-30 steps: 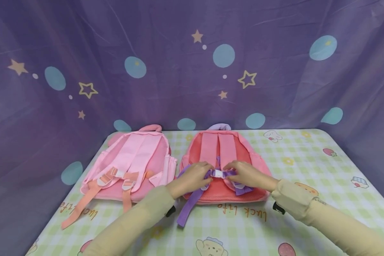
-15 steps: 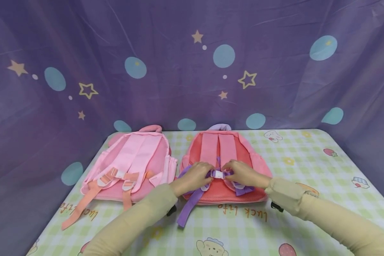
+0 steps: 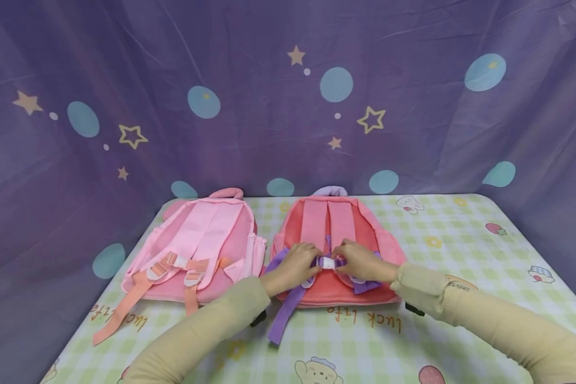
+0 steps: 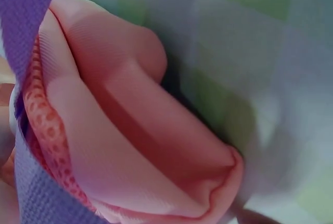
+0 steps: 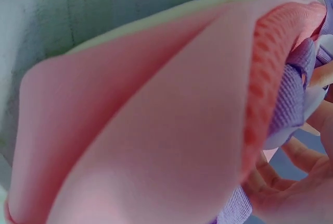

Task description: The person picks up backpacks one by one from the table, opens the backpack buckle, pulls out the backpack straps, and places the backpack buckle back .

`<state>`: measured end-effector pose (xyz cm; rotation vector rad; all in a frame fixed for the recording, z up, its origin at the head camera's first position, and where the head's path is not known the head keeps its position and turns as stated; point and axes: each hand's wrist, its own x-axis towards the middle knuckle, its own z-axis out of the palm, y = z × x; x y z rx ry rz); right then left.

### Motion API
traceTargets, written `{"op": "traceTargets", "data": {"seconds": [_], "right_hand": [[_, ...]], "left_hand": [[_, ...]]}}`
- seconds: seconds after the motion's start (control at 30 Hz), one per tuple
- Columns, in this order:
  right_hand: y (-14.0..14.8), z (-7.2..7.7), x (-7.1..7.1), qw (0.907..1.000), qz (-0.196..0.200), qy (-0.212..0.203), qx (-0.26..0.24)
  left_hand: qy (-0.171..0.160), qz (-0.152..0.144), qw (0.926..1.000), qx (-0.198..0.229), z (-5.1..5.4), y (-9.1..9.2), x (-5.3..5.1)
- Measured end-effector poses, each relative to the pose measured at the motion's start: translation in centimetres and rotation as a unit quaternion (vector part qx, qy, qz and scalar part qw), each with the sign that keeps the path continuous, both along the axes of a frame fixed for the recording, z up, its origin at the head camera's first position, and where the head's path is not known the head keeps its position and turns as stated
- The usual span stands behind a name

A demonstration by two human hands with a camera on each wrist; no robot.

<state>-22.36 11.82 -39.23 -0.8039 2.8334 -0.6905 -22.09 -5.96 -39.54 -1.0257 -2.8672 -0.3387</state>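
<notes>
On the checked table (image 3: 465, 234), a red backpack (image 3: 314, 226) lies right of a pink backpack (image 3: 204, 232), well short of the right edge.
Left hand (image 3: 295, 268) pinches the red one's white buckle (image 3: 328, 263) at its left end, right hand (image 3: 364, 261) at its right.

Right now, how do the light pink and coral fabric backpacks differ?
The light pink fabric backpack has orange webbing and a pink handle; the coral fabric backpack has purple webbing and a lilac handle. Left hand and right hand touch the coral backpack, not the light pink one. Both lie straps-up.
</notes>
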Motion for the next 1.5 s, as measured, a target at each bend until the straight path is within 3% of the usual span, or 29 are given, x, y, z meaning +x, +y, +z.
{"op": "traceTargets", "data": {"seconds": [0.3, 0.53, 0.87, 1.03, 1.5], "right_hand": [[-0.4, -0.1, 0.2, 0.9994, -0.009, 0.031, -0.008], [-1.0, 0.2, 0.3, 0.9987, -0.029, 0.032, -0.028], [-1.1, 0.6, 0.5, 0.9971, -0.046, 0.036, -0.048], [-1.0, 1.0, 0.5, 0.9955, -0.036, 0.066, -0.058], [-0.7, 1.2, 0.7, 0.9887, -0.006, 0.134, -0.067]], "left_hand": [[-0.006, -0.001, 0.9994, 0.034, -0.1, 0.0, -0.1], [-0.019, 0.004, 0.9971, 0.073, 0.0, -0.2, 0.0], [0.012, -0.012, 0.9924, 0.122, 0.1, -0.5, 0.5], [0.033, -0.016, 0.9888, 0.145, 0.0, -0.5, 0.5], [0.072, -0.008, 0.9854, 0.154, -0.2, -0.3, 0.5]]}}
